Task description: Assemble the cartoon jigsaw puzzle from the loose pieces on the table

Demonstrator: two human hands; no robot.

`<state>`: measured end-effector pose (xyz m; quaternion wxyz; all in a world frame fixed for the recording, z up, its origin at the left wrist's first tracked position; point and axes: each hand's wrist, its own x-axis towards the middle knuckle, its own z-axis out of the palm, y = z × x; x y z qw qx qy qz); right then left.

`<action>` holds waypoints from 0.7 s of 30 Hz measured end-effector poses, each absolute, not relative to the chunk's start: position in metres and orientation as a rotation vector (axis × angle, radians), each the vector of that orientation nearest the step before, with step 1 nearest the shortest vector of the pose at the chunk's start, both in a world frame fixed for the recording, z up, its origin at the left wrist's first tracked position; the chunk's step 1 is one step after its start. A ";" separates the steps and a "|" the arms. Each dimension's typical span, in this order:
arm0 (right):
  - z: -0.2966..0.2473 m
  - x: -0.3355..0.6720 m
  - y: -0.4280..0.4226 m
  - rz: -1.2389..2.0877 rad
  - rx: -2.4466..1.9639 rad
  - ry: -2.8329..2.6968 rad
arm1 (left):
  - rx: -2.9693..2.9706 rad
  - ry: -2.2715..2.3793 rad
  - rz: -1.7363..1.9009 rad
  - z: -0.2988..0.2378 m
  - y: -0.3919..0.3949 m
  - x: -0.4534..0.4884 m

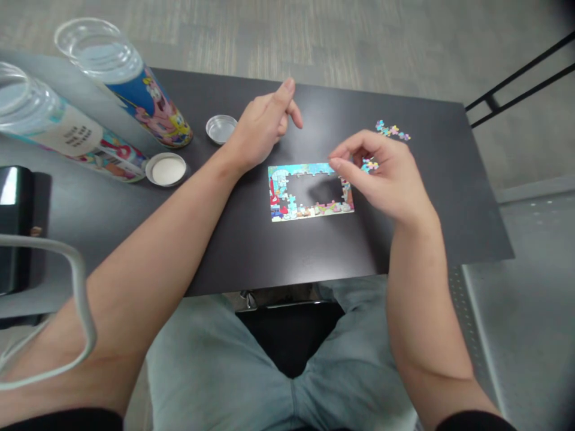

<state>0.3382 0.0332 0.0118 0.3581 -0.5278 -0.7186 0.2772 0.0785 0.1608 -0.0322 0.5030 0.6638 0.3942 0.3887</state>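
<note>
A jigsaw puzzle lies on the dark table, its colourful border joined into a frame around a bare middle. Above its upper right corner, my right hand has thumb and index finger pinched together; whatever is between the tips is too small or hidden to make out. Loose puzzle pieces show behind that hand, partly covered by it. Just beyond the puzzle's upper left corner is my left hand, thumb stretched out and fingers loosely bent, apart from the thumb. Nothing shows in it, though its palm is hidden.
More loose pieces lie at the far right. On the left are two clear-topped cartoon-printed tubes, a clear round lid and a white-lined lid. A pale cable loops near my left forearm, beside a black object.
</note>
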 end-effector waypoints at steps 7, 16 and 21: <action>-0.004 0.427 0.041 0.356 -1.494 -1.521 | 1.569 0.964 0.962 -0.029 0.162 0.077; -0.011 0.458 0.027 0.393 -1.781 -1.536 | 1.560 1.025 0.912 -0.017 0.155 0.071; -0.010 0.443 0.024 0.497 -1.892 -1.674 | 1.549 1.017 0.924 -0.019 0.156 0.069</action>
